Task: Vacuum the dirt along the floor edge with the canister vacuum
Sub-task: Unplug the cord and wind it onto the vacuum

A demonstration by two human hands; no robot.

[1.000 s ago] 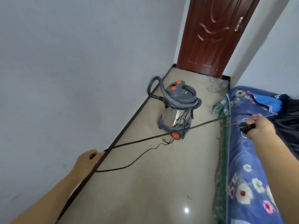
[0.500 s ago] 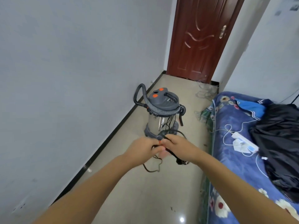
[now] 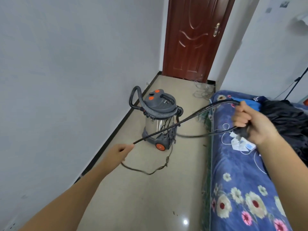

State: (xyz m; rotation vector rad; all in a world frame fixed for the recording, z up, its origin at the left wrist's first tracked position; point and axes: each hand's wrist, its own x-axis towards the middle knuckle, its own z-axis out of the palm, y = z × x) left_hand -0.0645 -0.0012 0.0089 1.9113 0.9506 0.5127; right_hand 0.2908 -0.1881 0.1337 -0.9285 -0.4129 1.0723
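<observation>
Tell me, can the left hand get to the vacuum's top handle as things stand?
Probably not yet: the left hand grips the black cord, which stretches taut across the front of the vacuum.

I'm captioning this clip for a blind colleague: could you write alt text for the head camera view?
A person's two hands stretch a black power cord taut: the left hand pinches it low, the right hand grips looped cord above a floral bed. Behind the cord, a steel canister vacuum stands on the beige floor near the wall, before a closed brown door.
</observation>
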